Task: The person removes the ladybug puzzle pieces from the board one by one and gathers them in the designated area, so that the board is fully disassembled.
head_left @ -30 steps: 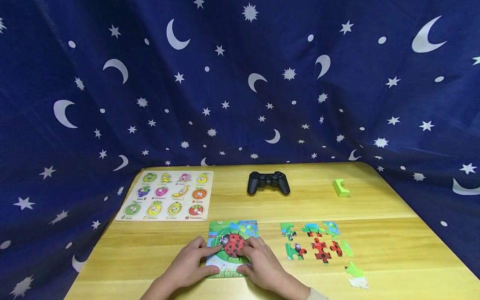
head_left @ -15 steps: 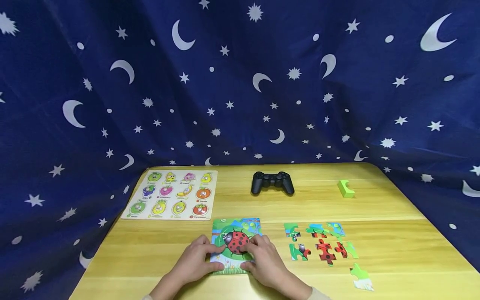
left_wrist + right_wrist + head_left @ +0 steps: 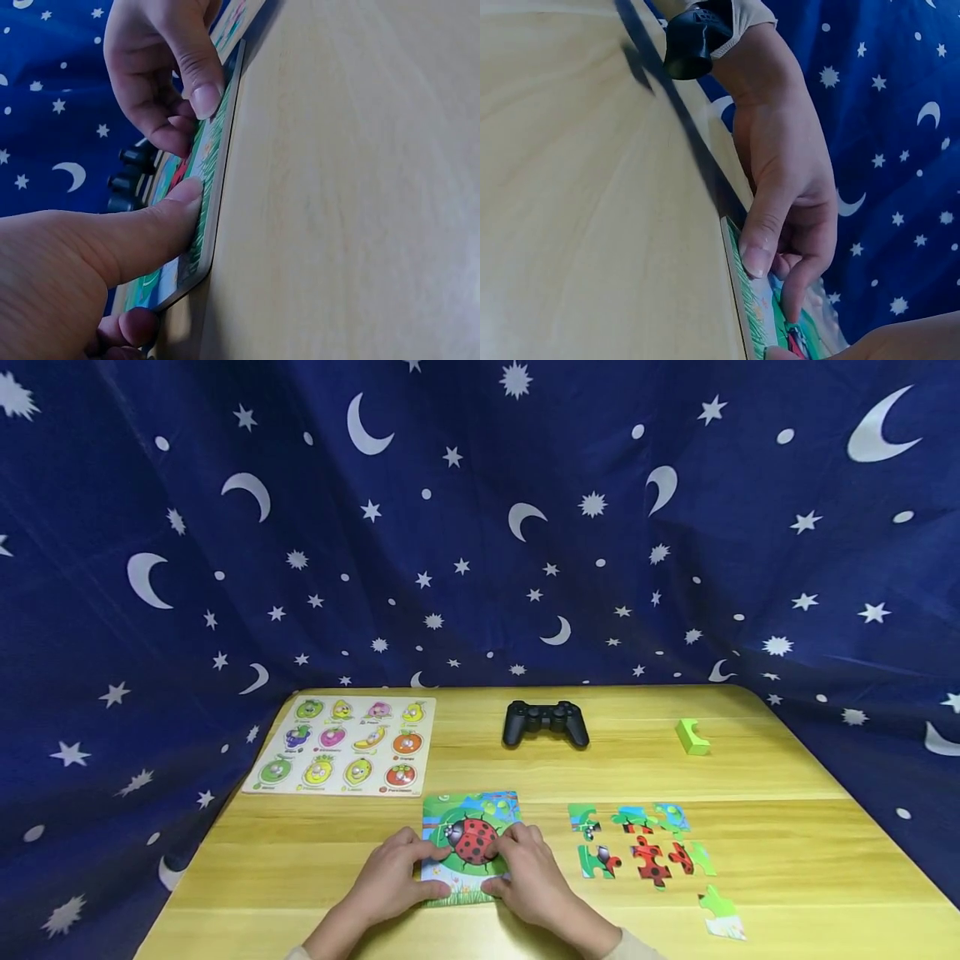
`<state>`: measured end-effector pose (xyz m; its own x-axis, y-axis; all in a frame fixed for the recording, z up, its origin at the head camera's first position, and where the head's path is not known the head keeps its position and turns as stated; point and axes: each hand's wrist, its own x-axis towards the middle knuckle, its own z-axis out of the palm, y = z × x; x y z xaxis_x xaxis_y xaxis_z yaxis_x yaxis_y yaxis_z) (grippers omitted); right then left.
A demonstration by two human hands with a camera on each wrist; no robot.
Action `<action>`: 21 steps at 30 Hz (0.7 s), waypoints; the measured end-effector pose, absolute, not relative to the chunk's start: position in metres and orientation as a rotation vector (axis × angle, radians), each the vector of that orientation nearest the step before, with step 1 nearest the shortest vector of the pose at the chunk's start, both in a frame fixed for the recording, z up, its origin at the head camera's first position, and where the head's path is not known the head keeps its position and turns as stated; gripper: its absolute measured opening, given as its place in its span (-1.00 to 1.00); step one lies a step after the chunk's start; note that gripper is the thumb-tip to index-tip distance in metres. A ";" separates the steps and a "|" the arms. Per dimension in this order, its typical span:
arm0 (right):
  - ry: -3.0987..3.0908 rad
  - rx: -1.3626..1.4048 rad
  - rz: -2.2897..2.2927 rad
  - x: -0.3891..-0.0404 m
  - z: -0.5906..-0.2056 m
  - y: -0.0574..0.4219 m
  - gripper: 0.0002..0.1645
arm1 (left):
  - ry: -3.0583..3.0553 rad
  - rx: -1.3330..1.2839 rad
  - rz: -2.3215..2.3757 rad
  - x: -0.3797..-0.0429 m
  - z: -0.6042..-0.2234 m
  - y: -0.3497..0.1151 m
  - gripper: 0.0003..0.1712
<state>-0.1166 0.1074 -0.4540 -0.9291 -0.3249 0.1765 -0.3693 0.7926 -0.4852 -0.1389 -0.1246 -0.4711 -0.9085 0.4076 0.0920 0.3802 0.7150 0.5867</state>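
A ladybug puzzle board (image 3: 471, 827) lies flat on the yellow wooden table (image 3: 750, 777) near its front edge. My left hand (image 3: 405, 862) grips the board's left side, with the thumb (image 3: 161, 225) pressed on the picture near the front edge. My right hand (image 3: 517, 860) grips the right side, thumb (image 3: 199, 86) on the grassy border and fingers curled over the ladybug. In the right wrist view the left hand (image 3: 780, 225) has its thumb at the board's edge (image 3: 742, 307). Both hands cover the board's lower corners.
Several loose ladybug puzzle pieces (image 3: 637, 847) lie just right of the board, with one green piece (image 3: 720, 912) nearer the edge. A black game controller (image 3: 545, 724) and a green block (image 3: 692, 737) sit farther back. A fruit peg puzzle (image 3: 345, 746) lies back left. A starry blue curtain hangs behind.
The board's far edge now sits slightly farther from me. Both hands have stayed on the board, and the view has shifted a little.
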 end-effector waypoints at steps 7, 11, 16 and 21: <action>-2.946 0.573 0.808 -0.120 -0.450 0.104 -0.61 | 2.868 0.636 0.963 -0.137 -0.472 -0.124 -0.40; -2.966 0.569 0.869 -0.121 -0.449 0.102 -0.60 | 2.864 0.622 0.967 -0.137 -0.472 -0.124 -0.41; -2.933 0.587 0.987 -0.119 -0.448 0.102 -0.58 | 2.852 0.626 0.971 -0.137 -0.472 -0.123 -0.42; -2.924 0.589 1.086 -0.116 -0.447 0.104 -0.52 | 2.841 0.631 0.971 -0.137 -0.472 -0.123 -0.42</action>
<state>-0.1163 0.1037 -0.4466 -0.9305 -0.3531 0.0972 -0.3310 0.6971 -0.6360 -0.1371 -0.1234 -0.4724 -0.9129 0.4036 0.0616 0.3569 0.7156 0.6004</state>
